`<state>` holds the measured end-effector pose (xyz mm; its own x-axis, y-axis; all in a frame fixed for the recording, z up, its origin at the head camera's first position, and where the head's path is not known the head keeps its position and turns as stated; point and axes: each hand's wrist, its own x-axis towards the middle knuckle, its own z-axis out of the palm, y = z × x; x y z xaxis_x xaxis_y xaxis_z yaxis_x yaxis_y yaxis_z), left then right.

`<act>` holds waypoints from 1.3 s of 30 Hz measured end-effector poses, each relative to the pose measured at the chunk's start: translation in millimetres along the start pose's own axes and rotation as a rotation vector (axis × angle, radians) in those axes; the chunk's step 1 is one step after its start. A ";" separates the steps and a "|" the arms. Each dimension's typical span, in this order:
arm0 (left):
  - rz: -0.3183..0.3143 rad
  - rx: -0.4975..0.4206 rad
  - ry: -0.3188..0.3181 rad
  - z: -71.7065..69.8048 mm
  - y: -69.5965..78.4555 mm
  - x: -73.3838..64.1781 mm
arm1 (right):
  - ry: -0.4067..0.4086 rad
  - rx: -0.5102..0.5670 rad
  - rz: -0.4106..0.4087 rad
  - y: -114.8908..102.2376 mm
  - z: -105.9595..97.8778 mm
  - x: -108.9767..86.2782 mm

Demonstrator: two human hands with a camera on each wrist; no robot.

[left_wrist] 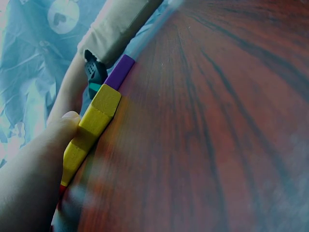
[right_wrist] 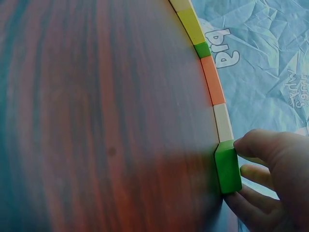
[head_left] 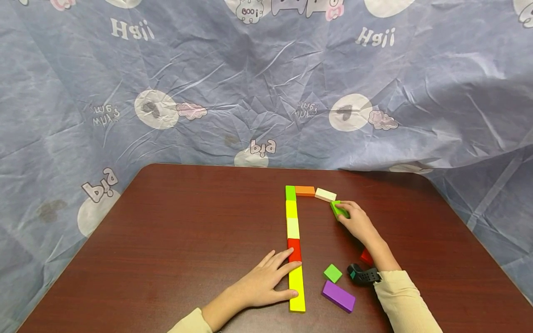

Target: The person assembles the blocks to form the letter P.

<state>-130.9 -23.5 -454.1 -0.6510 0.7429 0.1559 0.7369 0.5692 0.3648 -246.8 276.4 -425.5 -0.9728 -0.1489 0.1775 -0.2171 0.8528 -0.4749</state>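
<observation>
My right hand [head_left: 361,227] pinches a green block [head_left: 335,209] at the right end of a bent row. In the right wrist view the block's end meets a cream block [right_wrist: 222,122], and an orange block [right_wrist: 213,79] follows it. My left hand [head_left: 260,283] rests with fingers spread beside a straight column of blocks. Its fingertips touch the red block [head_left: 294,245] and the yellow part [head_left: 296,276] at the near end, with the thumb on the yellow. Farther up the column are a pale yellow block [head_left: 293,228], a yellow block [head_left: 291,209] and a green block [head_left: 290,193].
Inside the bend, a loose green block [head_left: 332,273] and a purple block [head_left: 338,296] lie on the brown table [head_left: 187,222]. Another red block [head_left: 366,257] is partly hidden by the right forearm. A dark strap [head_left: 363,274] circles that wrist. A patterned cloth [head_left: 233,83] hangs behind.
</observation>
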 end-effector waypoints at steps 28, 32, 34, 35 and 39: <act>0.009 -0.007 -0.001 -0.2 -0.8 -0.2 | -0.065 -0.239 0.204 -18.3 -36.9 -99.7; 0.012 -0.004 0.000 -0.4 -1.0 -0.1 | -0.065 -0.205 0.237 -19.9 -30.9 -103.0; 0.011 -0.002 0.001 -0.3 -1.3 -0.1 | -0.050 -0.185 0.198 -20.6 -27.8 -100.9; 0.011 -0.002 0.002 -0.2 -1.4 0.0 | -0.044 -0.174 0.170 -20.9 -26.3 -99.5; 0.007 -0.003 -0.002 0.1 -1.7 -0.2 | -0.069 -0.123 0.020 -23.6 -20.8 -94.0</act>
<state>-132.0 -24.6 -454.9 -0.6452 0.7476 0.1571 0.7411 0.5626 0.3663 -148.6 280.7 -413.0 -0.9810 -0.1617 0.1075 -0.1904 0.9103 -0.3676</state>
